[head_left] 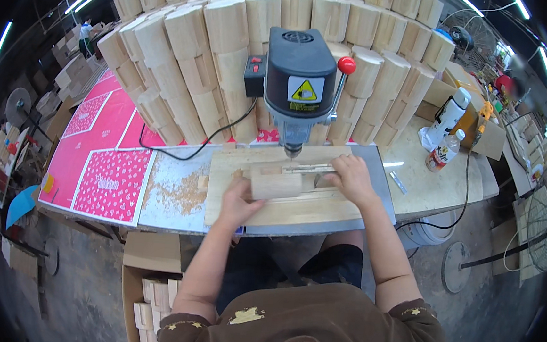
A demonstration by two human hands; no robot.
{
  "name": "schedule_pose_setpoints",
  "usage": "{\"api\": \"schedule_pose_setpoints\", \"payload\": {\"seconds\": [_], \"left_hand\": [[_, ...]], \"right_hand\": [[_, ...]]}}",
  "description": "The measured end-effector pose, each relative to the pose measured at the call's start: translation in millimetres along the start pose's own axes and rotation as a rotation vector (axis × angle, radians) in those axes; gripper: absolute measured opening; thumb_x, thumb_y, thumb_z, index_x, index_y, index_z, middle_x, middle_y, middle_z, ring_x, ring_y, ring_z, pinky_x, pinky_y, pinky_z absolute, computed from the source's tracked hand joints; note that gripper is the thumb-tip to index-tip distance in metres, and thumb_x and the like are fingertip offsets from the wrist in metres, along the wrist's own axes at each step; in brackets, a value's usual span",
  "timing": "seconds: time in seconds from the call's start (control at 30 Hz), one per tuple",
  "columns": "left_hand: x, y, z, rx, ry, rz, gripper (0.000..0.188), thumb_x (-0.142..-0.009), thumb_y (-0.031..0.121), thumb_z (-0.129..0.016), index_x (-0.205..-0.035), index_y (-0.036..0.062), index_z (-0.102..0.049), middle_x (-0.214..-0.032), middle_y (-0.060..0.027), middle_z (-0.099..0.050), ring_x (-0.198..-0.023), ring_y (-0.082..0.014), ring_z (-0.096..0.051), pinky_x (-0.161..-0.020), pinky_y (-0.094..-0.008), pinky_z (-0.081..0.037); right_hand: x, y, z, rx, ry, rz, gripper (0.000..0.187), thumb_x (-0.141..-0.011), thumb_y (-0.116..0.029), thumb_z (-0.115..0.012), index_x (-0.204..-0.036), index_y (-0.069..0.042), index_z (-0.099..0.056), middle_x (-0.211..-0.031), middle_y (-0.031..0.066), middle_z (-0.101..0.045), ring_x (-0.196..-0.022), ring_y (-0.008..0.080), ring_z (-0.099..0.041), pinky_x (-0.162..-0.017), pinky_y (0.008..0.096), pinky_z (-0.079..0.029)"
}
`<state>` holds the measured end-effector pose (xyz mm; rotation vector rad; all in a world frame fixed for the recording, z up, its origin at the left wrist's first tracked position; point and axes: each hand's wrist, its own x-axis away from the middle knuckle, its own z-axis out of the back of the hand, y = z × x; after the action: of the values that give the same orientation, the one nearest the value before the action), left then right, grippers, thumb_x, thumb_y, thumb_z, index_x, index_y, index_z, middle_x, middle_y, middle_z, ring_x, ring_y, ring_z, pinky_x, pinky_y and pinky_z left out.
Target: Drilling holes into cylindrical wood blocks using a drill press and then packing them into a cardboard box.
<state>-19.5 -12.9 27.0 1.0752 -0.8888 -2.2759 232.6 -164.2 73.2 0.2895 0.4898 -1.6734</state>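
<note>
My left hand grips the left end of a pale wooden block with a rounded side, thumb along its near edge. The block lies on a wooden board beneath the drill press. Just above the block's far side hangs the drill chuck. To the right of the block, my right hand rests with curled fingers at a narrow slotted fixture and a small dark curved piece. What those fingers hold is partly hidden.
Tall stacks of wooden blocks stand behind the drill press. Sawdust lies on the left, beside pink printed sheeting. A drink bottle and a white flask stand right. An open carton of blocks sits below the table.
</note>
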Motion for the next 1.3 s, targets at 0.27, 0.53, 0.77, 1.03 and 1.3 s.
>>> {"api": "schedule_pose_setpoints", "payload": {"seconds": [0.27, 0.53, 0.77, 1.03, 1.3], "left_hand": [[19, -13, 100, 0.504, 0.112, 0.56, 0.025, -0.074, 0.015, -0.072, -0.087, -0.0037, -0.063, -0.077, -0.005, -0.064, -0.062, -0.0085, -0.057, -0.053, -0.0216, -0.044], [4, 11, 67, 0.607, -0.05, 0.95, 0.037, -0.076, 0.033, -0.072, -0.076, -0.0022, -0.06, -0.058, -0.0006, -0.052, -0.046, -0.0055, -0.044, -0.044, -0.0201, -0.037], [-2, -3, 50, 0.664, -0.048, 0.969, 0.044, -0.074, 0.039, -0.074, -0.082, -0.0015, -0.06, -0.059, 0.0001, -0.054, -0.044, -0.005, -0.044, -0.042, -0.0201, -0.036], [-18, 21, 49, 0.506, -0.203, 0.981, 0.049, -0.072, 0.046, -0.073, -0.084, -0.0007, -0.06, -0.065, -0.0036, -0.06, -0.047, -0.0062, -0.05, -0.042, -0.0193, -0.036], [-6, 28, -10, 0.637, -0.161, 0.726, 0.05, -0.074, 0.033, -0.076, -0.098, -0.0054, -0.057, -0.083, -0.0107, -0.061, -0.07, -0.0128, -0.059, -0.061, -0.0233, -0.046]], "right_hand": [[-2, -13, 4, -0.012, -0.027, 0.018, 0.036, -0.065, -0.033, -0.074, -0.086, -0.008, -0.058, -0.082, 0.0066, -0.056, -0.084, 0.0264, -0.054, -0.078, 0.0386, -0.039], [2, -26, -1, -0.046, -0.015, 0.062, 0.036, -0.063, -0.03, -0.074, -0.086, -0.008, -0.057, -0.081, 0.0056, -0.057, -0.082, 0.0256, -0.054, -0.077, 0.0384, -0.04], [9, -26, 2, -0.007, -0.018, 0.022, 0.034, -0.065, -0.029, -0.074, -0.087, -0.008, -0.057, -0.082, 0.0048, -0.057, -0.083, 0.0245, -0.054, -0.076, 0.0374, -0.039], [10, -26, 7, -0.03, -0.017, 0.04, 0.033, -0.065, -0.028, -0.074, -0.086, -0.009, -0.057, -0.082, 0.0045, -0.057, -0.084, 0.0244, -0.055, -0.078, 0.0373, -0.039], [8, -25, 8, 0.033, 0.0, 0.072, 0.039, -0.064, -0.024, -0.075, -0.099, -0.012, -0.06, -0.089, 0.006, -0.059, -0.091, 0.0263, -0.053, -0.086, 0.0381, -0.037]]}}
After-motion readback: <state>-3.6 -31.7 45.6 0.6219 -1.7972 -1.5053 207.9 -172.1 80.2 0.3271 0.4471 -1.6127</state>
